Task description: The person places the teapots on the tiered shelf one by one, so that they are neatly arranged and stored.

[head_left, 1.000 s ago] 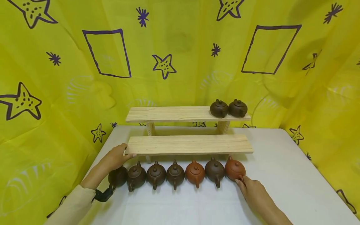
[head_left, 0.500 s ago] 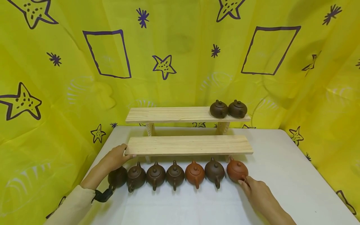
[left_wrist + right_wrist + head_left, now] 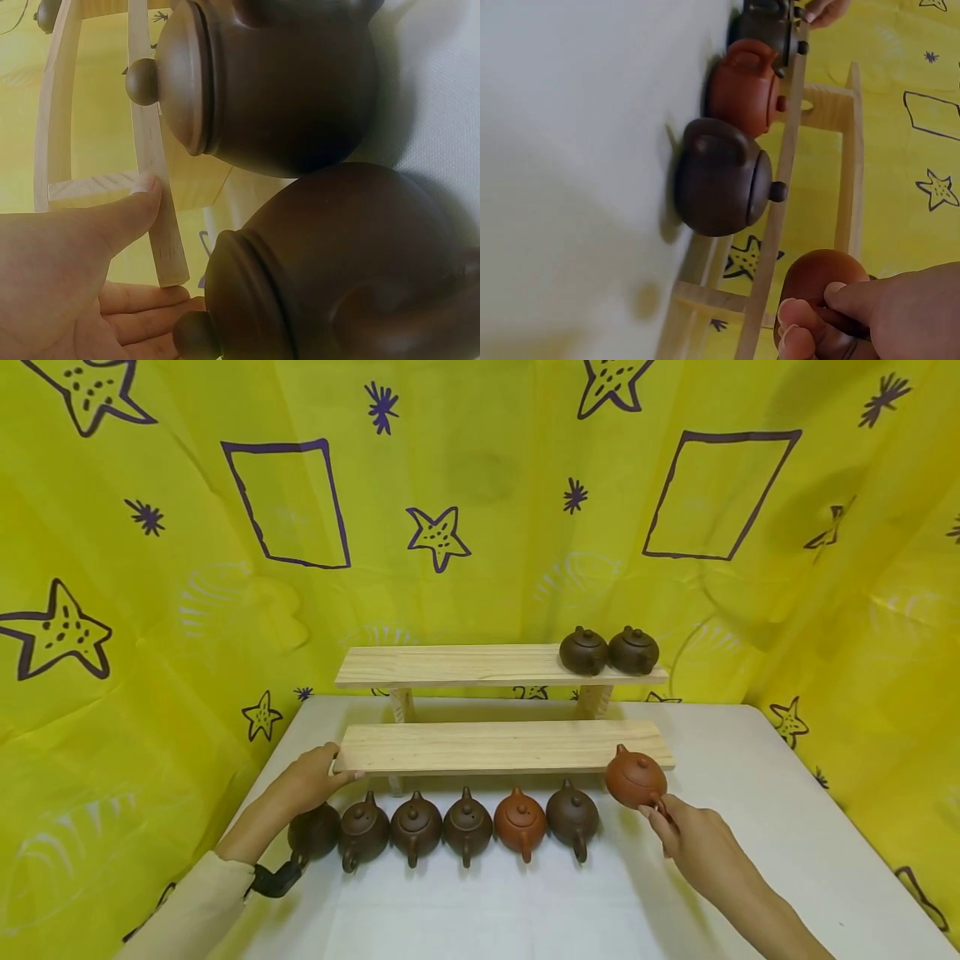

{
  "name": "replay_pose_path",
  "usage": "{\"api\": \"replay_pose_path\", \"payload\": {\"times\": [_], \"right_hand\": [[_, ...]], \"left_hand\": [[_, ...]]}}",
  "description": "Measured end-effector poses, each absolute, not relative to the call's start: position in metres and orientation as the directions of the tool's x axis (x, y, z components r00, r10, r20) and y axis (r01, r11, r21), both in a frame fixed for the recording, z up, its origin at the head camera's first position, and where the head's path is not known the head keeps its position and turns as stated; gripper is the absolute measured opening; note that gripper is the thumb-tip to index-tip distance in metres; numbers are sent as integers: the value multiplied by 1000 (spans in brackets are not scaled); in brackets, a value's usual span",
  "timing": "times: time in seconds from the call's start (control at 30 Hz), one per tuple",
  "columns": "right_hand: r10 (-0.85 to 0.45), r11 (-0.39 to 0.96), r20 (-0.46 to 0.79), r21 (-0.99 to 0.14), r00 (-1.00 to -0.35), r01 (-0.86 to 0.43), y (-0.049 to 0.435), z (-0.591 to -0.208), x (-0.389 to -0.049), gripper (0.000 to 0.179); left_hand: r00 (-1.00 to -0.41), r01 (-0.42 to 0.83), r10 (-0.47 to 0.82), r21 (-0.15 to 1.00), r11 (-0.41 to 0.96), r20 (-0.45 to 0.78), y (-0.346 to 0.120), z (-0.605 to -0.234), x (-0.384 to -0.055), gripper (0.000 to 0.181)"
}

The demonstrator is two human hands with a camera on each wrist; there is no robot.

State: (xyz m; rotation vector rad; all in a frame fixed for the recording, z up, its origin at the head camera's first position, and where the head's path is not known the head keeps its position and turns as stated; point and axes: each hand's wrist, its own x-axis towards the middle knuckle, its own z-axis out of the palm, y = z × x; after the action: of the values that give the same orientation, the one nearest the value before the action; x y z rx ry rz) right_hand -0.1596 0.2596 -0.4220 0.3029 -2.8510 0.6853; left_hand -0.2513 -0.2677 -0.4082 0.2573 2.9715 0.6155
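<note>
My right hand (image 3: 697,835) pinches the handle of an orange-brown teapot (image 3: 634,778), which hangs off the table at the right front of the lower shelf board (image 3: 487,748). In the right wrist view the thumb and fingers partly cover this teapot (image 3: 821,274). My left hand (image 3: 306,783) grips the left end of the lower board, thumb on one face and fingers on the other in the left wrist view. Beside its wrist sits a dark brown teapot (image 3: 313,833), partly hidden by the arm. The row goes on with more dark teapots and another orange-brown teapot (image 3: 521,825).
Two dark teapots (image 3: 584,650) stand at the right end of the upper shelf board (image 3: 450,665). The wooden two-tier stand rests on a white table (image 3: 750,827). A yellow patterned curtain (image 3: 495,468) surrounds the table at the back and sides.
My right hand has lifted the orange-brown teapot from the right end of the row, up and forward to the lower board. The left hand has stayed on the board's end.
</note>
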Motion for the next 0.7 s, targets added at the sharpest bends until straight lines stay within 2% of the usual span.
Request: {"api": "replay_pose_path", "payload": {"times": [0.37,0.53,0.7], "right_hand": [[-230,827,276,-450,-933,-337,212,-384,-197,30],[-247,815,336,-435,-909,-382,190,-363,-226,32],[-243,817,342,-433,-908,-382,175,-347,-258,32]], "left_hand": [[-982,132,175,415,900,-67,-268,-407,-250,59],[-982,137,178,414,900,-63,-269,-407,-250,60],[-980,151,190,405,902,-57,-268,-405,-250,63]]}}
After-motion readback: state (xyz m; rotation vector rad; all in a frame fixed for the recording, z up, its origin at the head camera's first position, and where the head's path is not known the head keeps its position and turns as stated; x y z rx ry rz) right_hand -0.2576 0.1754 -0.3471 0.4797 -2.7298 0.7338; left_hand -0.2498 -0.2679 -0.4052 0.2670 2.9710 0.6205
